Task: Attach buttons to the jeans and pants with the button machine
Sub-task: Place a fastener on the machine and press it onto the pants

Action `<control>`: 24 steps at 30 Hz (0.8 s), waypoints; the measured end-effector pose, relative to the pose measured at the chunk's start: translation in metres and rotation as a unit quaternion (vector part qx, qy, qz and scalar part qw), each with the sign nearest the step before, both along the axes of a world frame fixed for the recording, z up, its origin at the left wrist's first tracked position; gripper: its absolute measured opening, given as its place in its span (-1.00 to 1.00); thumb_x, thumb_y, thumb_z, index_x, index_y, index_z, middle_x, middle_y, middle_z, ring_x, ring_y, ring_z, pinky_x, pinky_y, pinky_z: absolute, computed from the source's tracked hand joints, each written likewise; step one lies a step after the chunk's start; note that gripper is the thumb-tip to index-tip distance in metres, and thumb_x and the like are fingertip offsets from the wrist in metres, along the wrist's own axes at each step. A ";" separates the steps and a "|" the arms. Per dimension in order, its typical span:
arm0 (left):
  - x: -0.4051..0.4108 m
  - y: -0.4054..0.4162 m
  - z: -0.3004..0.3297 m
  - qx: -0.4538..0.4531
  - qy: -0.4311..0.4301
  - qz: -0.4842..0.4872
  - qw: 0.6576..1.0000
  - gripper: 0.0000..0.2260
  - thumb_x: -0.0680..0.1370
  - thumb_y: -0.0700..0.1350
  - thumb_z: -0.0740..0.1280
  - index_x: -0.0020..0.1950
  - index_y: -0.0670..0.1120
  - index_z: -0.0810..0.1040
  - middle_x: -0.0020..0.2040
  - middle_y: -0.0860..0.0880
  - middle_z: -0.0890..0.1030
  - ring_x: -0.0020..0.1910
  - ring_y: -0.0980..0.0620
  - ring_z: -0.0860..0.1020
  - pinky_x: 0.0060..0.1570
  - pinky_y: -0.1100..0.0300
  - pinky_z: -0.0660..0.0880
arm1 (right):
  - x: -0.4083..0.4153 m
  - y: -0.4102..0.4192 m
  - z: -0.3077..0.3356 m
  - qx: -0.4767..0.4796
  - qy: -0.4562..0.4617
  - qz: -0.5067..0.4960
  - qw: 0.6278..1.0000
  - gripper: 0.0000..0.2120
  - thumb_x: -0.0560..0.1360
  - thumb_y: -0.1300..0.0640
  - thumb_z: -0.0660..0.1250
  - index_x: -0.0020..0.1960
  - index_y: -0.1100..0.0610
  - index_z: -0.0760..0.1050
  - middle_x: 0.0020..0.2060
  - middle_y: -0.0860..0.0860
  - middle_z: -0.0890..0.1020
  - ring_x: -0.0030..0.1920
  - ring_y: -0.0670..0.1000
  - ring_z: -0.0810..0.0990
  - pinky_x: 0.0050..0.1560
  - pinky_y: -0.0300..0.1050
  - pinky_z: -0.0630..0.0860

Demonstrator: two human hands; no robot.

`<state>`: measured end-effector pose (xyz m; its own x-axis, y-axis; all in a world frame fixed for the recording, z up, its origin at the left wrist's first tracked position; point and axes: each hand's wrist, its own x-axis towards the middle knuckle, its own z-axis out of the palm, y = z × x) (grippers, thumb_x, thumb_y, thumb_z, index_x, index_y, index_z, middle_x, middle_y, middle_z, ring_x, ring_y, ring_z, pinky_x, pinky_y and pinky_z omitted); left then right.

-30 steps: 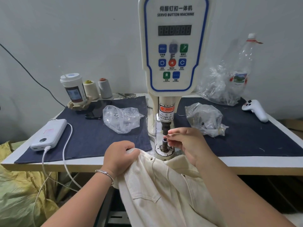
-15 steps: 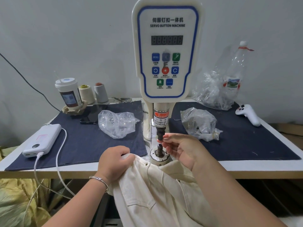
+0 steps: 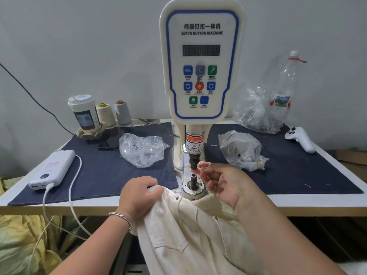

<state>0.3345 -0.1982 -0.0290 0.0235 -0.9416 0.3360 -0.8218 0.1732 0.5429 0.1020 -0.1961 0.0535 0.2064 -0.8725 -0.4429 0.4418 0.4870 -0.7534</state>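
The right hand (image 3: 224, 182) is lifting away from the lower die (image 3: 193, 178) of the button machine (image 3: 200, 62): a second ago its fingertips (image 3: 200, 169) were pinching right at the post's top, and now they are sitting higher, beside the upper punch (image 3: 194, 162), with the die's top showing uncovered. The fingers are spreading looser than before. Whether anything small is left on the die is too fine to tell.

The left hand (image 3: 139, 197) is gripping with curled fingers, wrist near. The right hand (image 3: 222, 183) is reaching far-left, fingertips (image 3: 200, 170) pinching together.
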 end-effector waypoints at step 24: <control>0.005 -0.003 0.000 0.010 -0.003 -0.020 1.000 -0.60 0.31 0.20 0.11 -0.37 -0.13 0.45 -0.39 -0.08 0.53 -0.32 -0.03 0.44 -0.39 0.08 0.25 | 0.105 0.028 -0.001 -0.430 0.385 0.001 0.817 -0.78 0.44 0.35 0.29 -0.14 0.04 0.56 -0.30 -0.05 0.62 -0.25 -0.04 0.57 -0.15 -0.11 0.53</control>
<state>0.3398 -0.2012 -0.0291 -0.0153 -0.9481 0.3177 -0.8175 0.1948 0.5420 0.2069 -0.1683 0.0529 0.1564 -0.9296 0.3339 -0.3250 -0.3676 -0.8713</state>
